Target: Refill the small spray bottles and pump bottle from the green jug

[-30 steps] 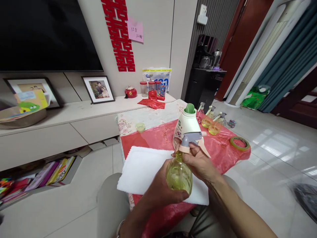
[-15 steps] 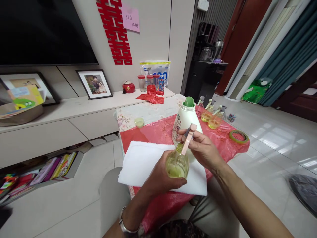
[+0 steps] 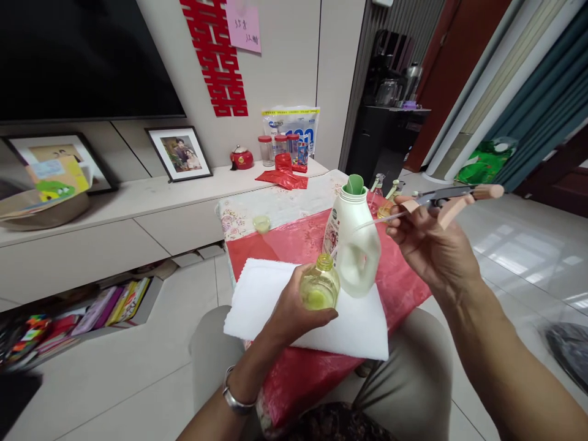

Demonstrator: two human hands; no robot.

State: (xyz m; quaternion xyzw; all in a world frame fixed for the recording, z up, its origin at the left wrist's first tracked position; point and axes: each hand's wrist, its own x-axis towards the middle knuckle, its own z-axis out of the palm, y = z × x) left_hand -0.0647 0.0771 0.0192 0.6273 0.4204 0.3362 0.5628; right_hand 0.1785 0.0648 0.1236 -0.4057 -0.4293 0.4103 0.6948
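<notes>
The spray top [image 3: 452,195] is now out of the small bottle [image 3: 320,290], so its mouth is open. The right hand [image 3: 436,252] grips this top, raised beside the white jug [image 3: 356,223]; the left hand [image 3: 294,307] holds the bottle around its body, above the white towel [image 3: 261,297].

The light is even — glare streaks the floor [image 3: 509,263] at right
</notes>
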